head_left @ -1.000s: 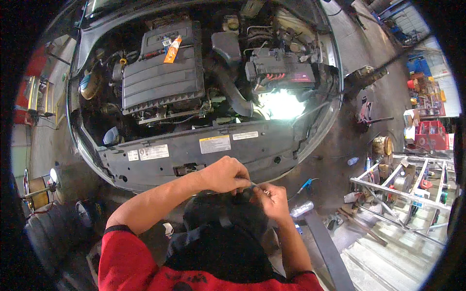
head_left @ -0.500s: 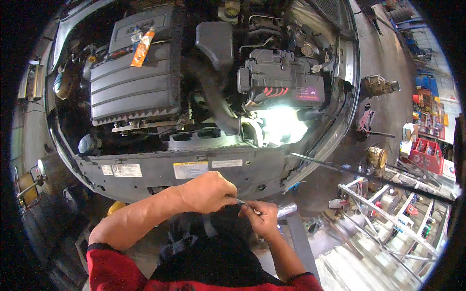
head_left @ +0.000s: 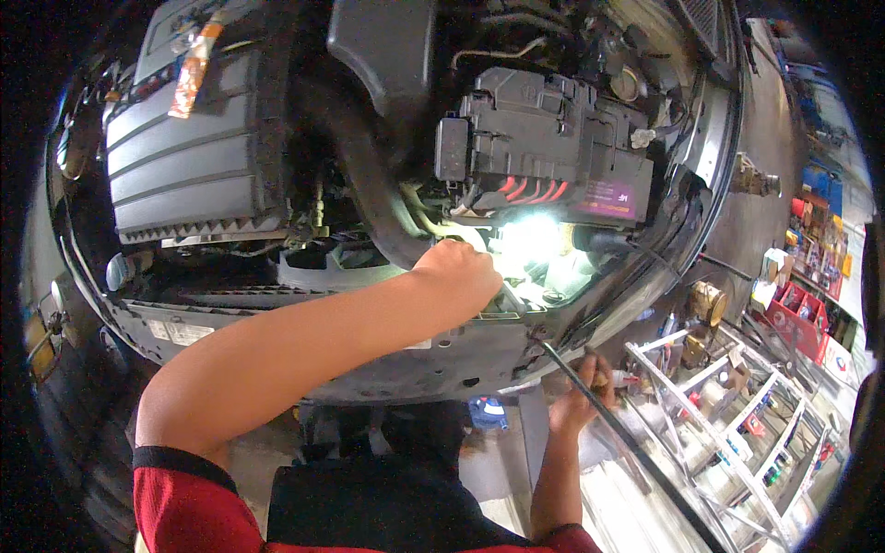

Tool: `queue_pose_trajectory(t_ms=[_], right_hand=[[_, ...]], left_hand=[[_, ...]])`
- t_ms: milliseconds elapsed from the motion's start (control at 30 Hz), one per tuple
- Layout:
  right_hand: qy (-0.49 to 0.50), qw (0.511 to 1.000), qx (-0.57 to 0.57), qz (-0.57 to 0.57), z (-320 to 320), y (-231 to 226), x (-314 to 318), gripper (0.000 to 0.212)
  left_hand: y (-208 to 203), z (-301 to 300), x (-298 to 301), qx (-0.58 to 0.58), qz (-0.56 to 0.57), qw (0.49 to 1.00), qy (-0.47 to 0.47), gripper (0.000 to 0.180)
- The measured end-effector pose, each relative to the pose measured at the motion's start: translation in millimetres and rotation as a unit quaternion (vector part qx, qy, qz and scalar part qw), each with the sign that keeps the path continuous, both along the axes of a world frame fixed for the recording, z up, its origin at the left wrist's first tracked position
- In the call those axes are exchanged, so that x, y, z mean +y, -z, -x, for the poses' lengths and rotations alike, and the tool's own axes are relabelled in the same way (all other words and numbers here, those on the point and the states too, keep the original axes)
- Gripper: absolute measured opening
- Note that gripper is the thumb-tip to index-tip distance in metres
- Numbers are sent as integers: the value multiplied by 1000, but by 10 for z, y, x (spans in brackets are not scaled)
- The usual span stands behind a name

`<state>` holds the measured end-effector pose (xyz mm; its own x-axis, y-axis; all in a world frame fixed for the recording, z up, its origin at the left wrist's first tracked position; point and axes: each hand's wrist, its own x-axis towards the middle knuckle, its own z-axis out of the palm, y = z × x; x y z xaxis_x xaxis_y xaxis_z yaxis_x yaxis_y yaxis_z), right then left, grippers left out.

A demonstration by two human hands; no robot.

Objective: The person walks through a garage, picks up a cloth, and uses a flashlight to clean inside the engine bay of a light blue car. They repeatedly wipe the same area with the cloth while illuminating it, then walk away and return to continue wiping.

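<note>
So the engine cover [head_left: 198, 147] is on the left with a packet [head_left: 196, 74] on top, battery [head_left: 599, 175] over right, hose [head_left: 364, 166] running between them. Left hand [head_left: 459, 276] is by the hose's near end. Right hand [head_left: 581, 392] is farther right, this side of the front panel [head_left: 415, 369].

A very strong white glare [head_left: 535, 241] burns below the battery [head_left: 608, 180], close beside the left hand [head_left: 461, 275], and the details inside it are washed out. The thick black hose [head_left: 364, 175] stays in deep shadow. At lower right, the pale floor [head_left: 610, 502] is quite bright. The right hand [head_left: 583, 396] looks dimmer and slightly blurred. Toward the round, black rim, straight edges bend strongly.
</note>
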<state>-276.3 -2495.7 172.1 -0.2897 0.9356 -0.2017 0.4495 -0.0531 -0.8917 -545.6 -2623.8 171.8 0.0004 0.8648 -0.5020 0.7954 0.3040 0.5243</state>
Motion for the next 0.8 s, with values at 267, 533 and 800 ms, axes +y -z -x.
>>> queue_pose_trajectory(t_ms=[267,533,800], right_hand=[[-40,995,13,-89,241,479,304,16],[-89,969,-11,-229,209,650,305,18],[-59,965,-15,-256,243,665,276,21]], left_hand=[[953,-284,422,-50,-33,998,-9,18],[1427,-455,691,-125,-30,990,-65,26],[1760,-545,985,-259,16,952,-160,23]])
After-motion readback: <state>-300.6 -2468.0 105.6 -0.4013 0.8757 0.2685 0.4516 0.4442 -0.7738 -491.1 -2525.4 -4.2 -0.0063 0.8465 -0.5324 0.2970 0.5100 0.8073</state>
